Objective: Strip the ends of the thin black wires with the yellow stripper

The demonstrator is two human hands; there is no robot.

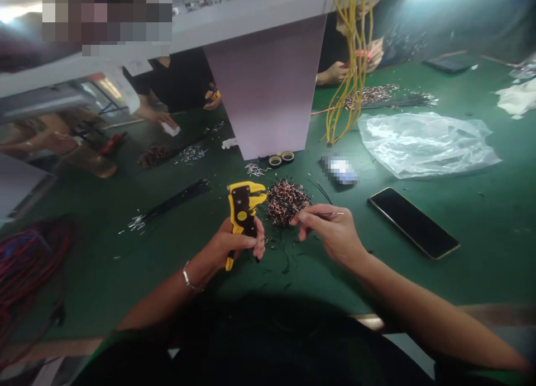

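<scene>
My left hand (240, 243) is wrapped around the handles of a yellow and black wire stripper (243, 210), whose jaws point up and right. Just to the right lies a heap of short black wire pieces with copper-coloured ends (288, 200). Over the right edge of that heap, my right hand (330, 229) pinches a thin wire (335, 213); its light tip sticks out to the right. A few dark wires (321, 190) lie behind the right hand. Black scraps (287, 263) are scattered on the green table between my hands.
A phone (414, 223) and a clear plastic bag (427, 143) lie right. Tape rolls (281, 159) sit by an upright panel (268, 90). Left are a black wire bundle (171, 200) and red cables (33, 263). Yellow wires (352, 56) hang ahead; co-workers' hands (163, 120) are opposite.
</scene>
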